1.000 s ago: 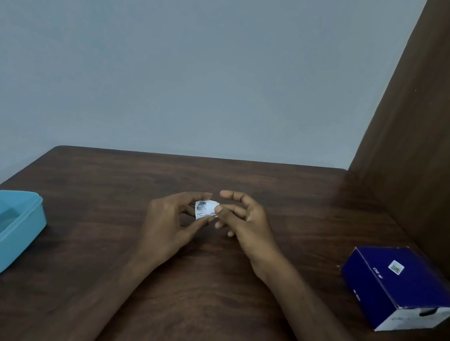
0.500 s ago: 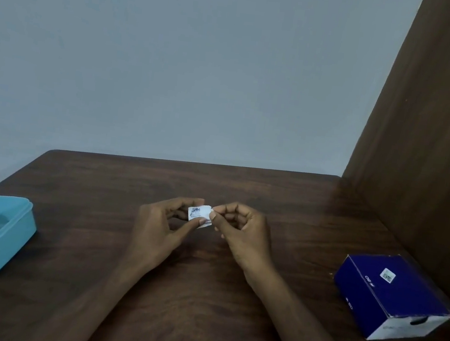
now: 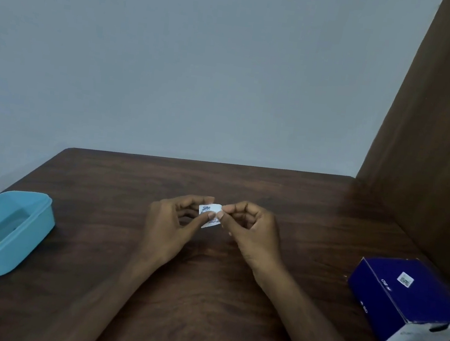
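A small white packet (image 3: 209, 215) is held just above the middle of the table (image 3: 203, 295), between both hands. Its left part is pinched between thumb and forefinger of the left hand (image 3: 171, 229). Its right edge is pinched the same way by the right hand (image 3: 250, 230), whose other fingers are curled in.

The table's far edge is met by the wall (image 3: 174, 65), and the far left corner is rounded. The right side is closed off by an upright wooden panel (image 3: 443, 140). A blue tub (image 3: 3, 231) is set near the left edge, well apart from the hands; something yellowish is seen inside it. A navy box (image 3: 412, 301) is set at the right, near the panel and well apart from the hands. Bare tabletop is seen beyond the hands and on either side of them.

Blue print is noted on the packet, too small to be read. A white sticker (image 3: 405, 279) with a code is fixed on the box's top. Small white characters on its side cannot be read with certainty. Its near end is white with a dark slot.
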A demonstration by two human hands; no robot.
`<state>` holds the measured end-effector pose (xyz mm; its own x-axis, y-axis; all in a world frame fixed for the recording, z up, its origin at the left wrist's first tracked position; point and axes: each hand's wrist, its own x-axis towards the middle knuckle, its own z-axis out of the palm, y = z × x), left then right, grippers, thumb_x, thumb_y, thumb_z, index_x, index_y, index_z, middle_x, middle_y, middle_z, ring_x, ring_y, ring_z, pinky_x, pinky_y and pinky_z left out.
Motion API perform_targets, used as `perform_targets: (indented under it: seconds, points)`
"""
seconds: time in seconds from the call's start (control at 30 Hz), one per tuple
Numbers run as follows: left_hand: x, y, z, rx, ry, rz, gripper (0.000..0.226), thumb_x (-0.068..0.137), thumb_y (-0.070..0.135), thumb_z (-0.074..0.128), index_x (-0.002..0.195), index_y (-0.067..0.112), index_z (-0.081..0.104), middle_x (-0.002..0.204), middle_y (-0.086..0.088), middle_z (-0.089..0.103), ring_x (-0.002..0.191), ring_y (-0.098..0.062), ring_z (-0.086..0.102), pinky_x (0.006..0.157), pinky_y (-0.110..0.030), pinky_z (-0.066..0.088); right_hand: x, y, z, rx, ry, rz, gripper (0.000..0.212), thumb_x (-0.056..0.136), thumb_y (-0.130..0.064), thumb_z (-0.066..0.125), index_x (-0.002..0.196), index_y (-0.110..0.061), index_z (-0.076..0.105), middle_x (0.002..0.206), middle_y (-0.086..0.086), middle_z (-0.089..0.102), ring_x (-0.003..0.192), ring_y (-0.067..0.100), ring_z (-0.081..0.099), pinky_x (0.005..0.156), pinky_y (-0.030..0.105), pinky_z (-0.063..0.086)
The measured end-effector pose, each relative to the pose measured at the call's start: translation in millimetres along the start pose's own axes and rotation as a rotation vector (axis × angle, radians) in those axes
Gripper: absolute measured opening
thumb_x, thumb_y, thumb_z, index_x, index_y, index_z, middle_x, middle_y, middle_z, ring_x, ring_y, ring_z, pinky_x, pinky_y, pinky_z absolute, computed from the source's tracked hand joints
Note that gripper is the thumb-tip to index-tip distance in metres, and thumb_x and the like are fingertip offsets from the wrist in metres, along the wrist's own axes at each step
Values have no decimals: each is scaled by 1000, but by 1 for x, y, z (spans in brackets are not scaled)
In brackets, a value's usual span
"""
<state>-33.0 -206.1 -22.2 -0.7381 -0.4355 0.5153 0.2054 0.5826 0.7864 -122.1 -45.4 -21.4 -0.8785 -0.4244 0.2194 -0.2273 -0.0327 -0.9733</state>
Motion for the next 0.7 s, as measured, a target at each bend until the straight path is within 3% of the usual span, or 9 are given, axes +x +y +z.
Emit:
perform_targets:
  seconds: [0.2,0.27,0.4,0.5,0.6,0.7]
  points:
    - [0,2,-1,3,33,-8,20,93,20,83,110,31,85,97,20,82,88,2,78,78,-19,63,1,0,-5,30,32,30,6,85,-17,90,87,-17,84,88,-2,83,89,15,80,86,33,63]
    - [0,2,-1,-8,28,-17,19,94,22,83,109,31,85,96,20,82,89,2,78,78,-20,63,0,0,-3,95,43,73,8,85,-19,90,89,-16,84,90,-1,84,88,11,79,81,29,58]
    - [-1,3,-2,-40,15,-36,18,94,23,83,110,29,85,100,20,82,92,0,79,82,-27,66,-1,-2,0,134,81,81,10,87,-22,88,92,-15,83,88,-1,84,79,2,75,75,22,52]
    - [0,0,-2,-85,51,-96,17,93,20,83,109,26,86,99,16,83,94,-4,80,85,-38,67,-3,-4,0,-21,11,5,8,90,-23,86,93,-20,80,82,-6,83,78,2,75,77,19,55]
    - [2,-4,-2,-138,84,-161,17,93,18,83,108,24,86,95,12,84,92,-7,81,85,-44,68,-5,-6,2,-86,-54,-15,23,85,-21,90,102,-20,74,83,-5,83,69,0,69,71,17,52]
    - [1,-4,-1,-143,27,-133,17,94,19,82,111,23,85,98,11,84,94,-9,81,83,-40,68,-6,-6,6,44,-40,55,32,86,-14,89,112,-18,71,88,0,83,78,5,73,77,23,56]
